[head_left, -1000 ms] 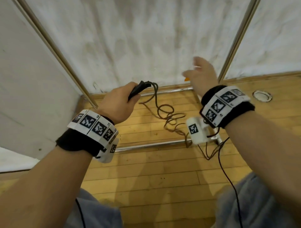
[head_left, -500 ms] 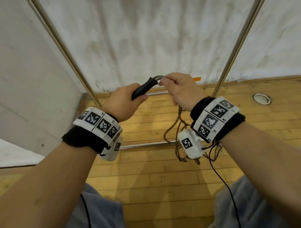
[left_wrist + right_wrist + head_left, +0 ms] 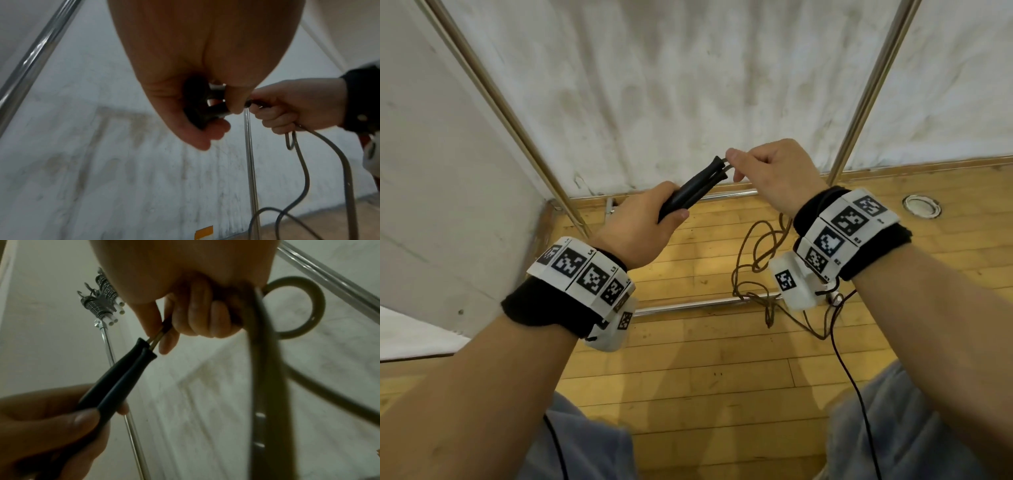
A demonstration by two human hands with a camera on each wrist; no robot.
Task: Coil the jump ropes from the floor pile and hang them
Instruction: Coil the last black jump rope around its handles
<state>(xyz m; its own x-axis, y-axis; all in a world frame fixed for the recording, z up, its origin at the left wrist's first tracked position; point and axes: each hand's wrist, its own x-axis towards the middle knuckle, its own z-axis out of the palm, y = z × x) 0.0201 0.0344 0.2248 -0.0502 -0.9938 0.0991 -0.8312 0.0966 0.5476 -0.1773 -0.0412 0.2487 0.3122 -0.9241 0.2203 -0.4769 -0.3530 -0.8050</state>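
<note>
Slanting metal poles and a white wall closed in the upper frame; bare wooden floor lay open below. At centre, the left hand gripped two black handles side by side. The right hand pinched the grey-brown rope at their tips, loops trailing floorward.

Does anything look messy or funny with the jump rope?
Yes. The rope below the right hand hangs in a loopy tangle that reaches the wooden floor, not in a neat coil. The two black handles sit tidily side by side in the left hand.
</note>
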